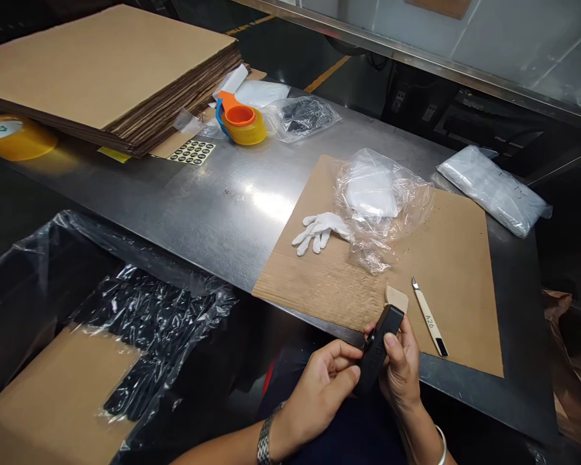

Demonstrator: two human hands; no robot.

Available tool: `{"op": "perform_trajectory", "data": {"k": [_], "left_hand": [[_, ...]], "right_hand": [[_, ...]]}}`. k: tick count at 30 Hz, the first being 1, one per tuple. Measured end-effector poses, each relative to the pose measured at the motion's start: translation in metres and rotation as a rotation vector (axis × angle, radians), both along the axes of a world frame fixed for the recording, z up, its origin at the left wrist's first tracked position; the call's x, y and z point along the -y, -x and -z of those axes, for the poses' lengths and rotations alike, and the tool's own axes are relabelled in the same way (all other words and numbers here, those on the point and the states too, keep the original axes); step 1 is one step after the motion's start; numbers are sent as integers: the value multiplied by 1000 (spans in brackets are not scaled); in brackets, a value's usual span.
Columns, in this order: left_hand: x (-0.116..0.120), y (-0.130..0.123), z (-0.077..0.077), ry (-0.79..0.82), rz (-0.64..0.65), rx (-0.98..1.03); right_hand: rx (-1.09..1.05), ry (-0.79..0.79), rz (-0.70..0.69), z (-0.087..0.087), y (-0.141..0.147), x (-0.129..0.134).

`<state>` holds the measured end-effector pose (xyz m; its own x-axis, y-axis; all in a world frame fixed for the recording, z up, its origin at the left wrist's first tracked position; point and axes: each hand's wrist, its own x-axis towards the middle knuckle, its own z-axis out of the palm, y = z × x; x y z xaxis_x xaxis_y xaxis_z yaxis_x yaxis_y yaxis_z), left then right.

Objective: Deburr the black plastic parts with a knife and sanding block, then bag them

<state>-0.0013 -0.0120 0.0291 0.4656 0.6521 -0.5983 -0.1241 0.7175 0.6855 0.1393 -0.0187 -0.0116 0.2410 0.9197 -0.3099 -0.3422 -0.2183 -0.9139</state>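
Both hands meet at the table's near edge around a long black plastic part (381, 345) with rounded edges, held at a slant. My right hand (403, 365) is closed on it, thumb along its upper face. My left hand (326, 387) pinches its left side between thumb and fingers; the exact contact is partly hidden. Just beyond the part's upper end is a small beige pad (396, 299) on the cardboard sheet (455, 258). A pen-like knife (429, 316) marked "A26" lies to the right. A white glove (322, 231) rests farther left.
A clear plastic bag with white contents (372, 187) lies on the cardboard. Another wrapped packet (494, 188) is right. An orange tape dispenser (242, 119), a sticker sheet (192, 152) and stacked cardboard (101, 64) are back left. A lined box with black bags (150, 323) stands lower left.
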Motion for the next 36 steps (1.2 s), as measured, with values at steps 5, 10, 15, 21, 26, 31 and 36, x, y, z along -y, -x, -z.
{"op": "perform_trajectory", "data": {"k": [5,10,15,21,26,31,36], "left_hand": [[2,-1,8,-25,-27,11],[1,-1,2,-6,-17,41],[0,2,-8,-12,32,79],[1,4,-6,-71,76,35],[2,4,-6,-81,78,34],[2,4,-6,-74,57,27],[-2,2,-2,-19,20,88]], "right_hand": [[66,-45,1,2,-1,2],[-67,25,16,-3,1,-3],[-209,106,28,-8,4,-9],[-224,135,32,-9,4,-9],[-232,148,37,-10,5,-9],[-238,129,27,-10,5,-9],[-158,55,29,-8,4,-5]]}}
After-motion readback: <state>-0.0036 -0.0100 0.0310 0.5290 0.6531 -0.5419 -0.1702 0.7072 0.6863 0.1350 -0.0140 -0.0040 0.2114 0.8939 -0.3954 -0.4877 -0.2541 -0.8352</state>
